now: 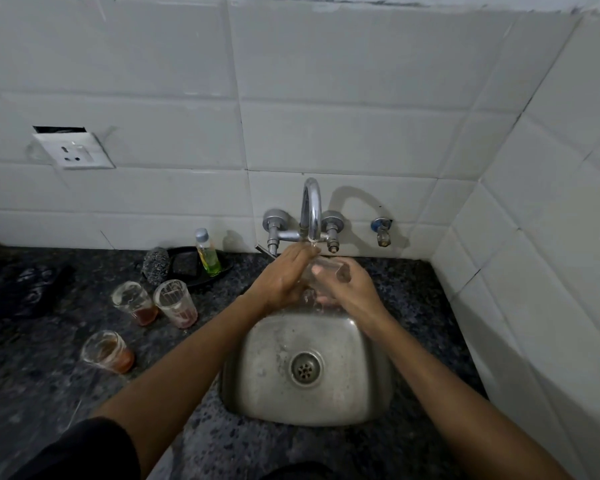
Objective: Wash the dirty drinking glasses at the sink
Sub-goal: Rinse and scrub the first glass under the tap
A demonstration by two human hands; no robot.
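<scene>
Both hands together under the spout of the tap (310,209), above the far edge of the steel sink (257,375). Between them a clear drinking glass (324,270), tilted, mouth toward the tap, with water from the spout running on it and down into the sink. Right hand (349,289) on the right of the tap stream, fingers curled around the glass and gripping it. Left hand (284,275) on the left of the stream, fingers straight and pressed flat against the side of the glass, tips just under the spout.

Left of the sink, on the dark speckled counter (49,393), three dirty glasses standing: two close together, nearly touching, one with orange-brown liquid (134,303) and one with pink residue (176,303); a third one with orange liquid (107,351) nearer to the person, a little apart from the pair. Behind the pair, left of the tap, a black tray (187,268) at the wall, with a bottle of yellow-green liquid (208,252) and a steel scrubber (156,266) at its left edge. Left of the tap and higher on the white tiled wall, a socket plate (74,150). Right of the tap, a small separate valve (381,230) on the wall.
</scene>
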